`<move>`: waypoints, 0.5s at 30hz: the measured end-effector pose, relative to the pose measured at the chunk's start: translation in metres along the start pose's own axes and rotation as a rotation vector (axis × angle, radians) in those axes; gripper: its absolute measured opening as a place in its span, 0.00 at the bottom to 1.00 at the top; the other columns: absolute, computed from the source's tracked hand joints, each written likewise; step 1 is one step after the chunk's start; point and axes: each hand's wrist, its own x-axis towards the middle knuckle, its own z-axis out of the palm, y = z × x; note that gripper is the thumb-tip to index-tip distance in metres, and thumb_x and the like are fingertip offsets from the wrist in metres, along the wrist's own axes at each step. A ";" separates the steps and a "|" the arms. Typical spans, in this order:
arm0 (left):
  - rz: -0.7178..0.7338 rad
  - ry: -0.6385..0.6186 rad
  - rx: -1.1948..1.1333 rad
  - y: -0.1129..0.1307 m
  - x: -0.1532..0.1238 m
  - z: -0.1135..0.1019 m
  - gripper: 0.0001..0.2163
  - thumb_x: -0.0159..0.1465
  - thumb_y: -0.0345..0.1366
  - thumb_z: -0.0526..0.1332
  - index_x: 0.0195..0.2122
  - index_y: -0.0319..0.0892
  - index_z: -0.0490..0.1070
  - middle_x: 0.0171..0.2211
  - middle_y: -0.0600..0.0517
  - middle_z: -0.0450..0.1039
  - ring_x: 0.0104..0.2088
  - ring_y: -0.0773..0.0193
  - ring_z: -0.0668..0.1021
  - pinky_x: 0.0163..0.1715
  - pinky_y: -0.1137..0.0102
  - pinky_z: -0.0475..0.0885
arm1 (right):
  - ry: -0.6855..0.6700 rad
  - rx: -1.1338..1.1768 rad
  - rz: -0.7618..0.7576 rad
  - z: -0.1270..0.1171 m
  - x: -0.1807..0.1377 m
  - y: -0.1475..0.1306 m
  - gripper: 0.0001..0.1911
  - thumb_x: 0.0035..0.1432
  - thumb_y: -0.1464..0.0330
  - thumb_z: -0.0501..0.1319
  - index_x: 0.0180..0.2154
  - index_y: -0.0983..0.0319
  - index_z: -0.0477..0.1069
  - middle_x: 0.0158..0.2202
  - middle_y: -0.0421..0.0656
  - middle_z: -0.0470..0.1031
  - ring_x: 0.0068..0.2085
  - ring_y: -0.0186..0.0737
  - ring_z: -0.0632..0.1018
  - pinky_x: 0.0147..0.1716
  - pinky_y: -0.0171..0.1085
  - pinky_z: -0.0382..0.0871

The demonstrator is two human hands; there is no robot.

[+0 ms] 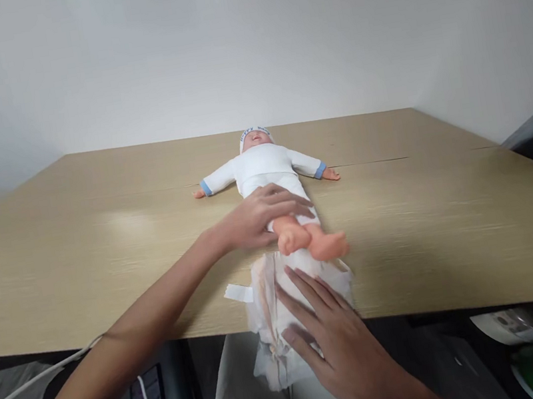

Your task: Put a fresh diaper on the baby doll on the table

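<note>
A baby doll (pixel 263 163) in a white suit with blue cuffs and a white cap lies on its back on the wooden table (pixel 78 256), head away from me, arms spread. My left hand (pixel 259 217) rests across the doll's hips and upper legs, fingers stretched over them. The doll's bare legs (pixel 313 239) point toward me. A white diaper (pixel 268 307) lies unfolded at the table's near edge, partly hanging over it. My right hand (pixel 327 325) lies flat on the diaper with fingers spread.
A plain white wall stands behind the table. A white cable (pixel 32 381) hangs off the left front edge. Below the table are my lap, dark equipment at the left, and white and green objects (pixel 527 347) at the lower right.
</note>
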 end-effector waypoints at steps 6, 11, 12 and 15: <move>-0.202 0.185 -0.185 -0.006 0.032 -0.053 0.18 0.68 0.41 0.71 0.58 0.46 0.80 0.57 0.46 0.84 0.55 0.50 0.84 0.58 0.55 0.79 | -0.060 0.002 0.012 0.004 0.057 0.027 0.32 0.80 0.58 0.55 0.79 0.57 0.59 0.83 0.48 0.53 0.82 0.54 0.56 0.79 0.64 0.58; -0.297 0.227 -0.236 -0.014 0.042 -0.073 0.19 0.66 0.46 0.74 0.54 0.43 0.79 0.53 0.46 0.83 0.55 0.47 0.84 0.55 0.53 0.81 | -0.069 -0.012 -0.019 0.017 0.117 0.061 0.33 0.80 0.56 0.56 0.79 0.60 0.59 0.82 0.54 0.55 0.82 0.57 0.57 0.79 0.66 0.55; -0.305 0.229 -0.242 -0.014 0.042 -0.075 0.20 0.66 0.47 0.74 0.54 0.42 0.79 0.53 0.46 0.83 0.55 0.47 0.84 0.54 0.53 0.82 | -0.063 -0.023 -0.034 0.019 0.132 0.070 0.33 0.80 0.57 0.57 0.78 0.62 0.61 0.81 0.56 0.57 0.81 0.59 0.58 0.78 0.66 0.55; -0.321 0.220 -0.250 -0.015 0.043 -0.077 0.21 0.66 0.49 0.74 0.53 0.42 0.79 0.52 0.46 0.82 0.56 0.45 0.84 0.54 0.53 0.82 | -0.018 -0.058 -0.093 0.021 0.180 0.093 0.30 0.79 0.60 0.61 0.73 0.69 0.68 0.78 0.63 0.63 0.78 0.66 0.64 0.76 0.66 0.59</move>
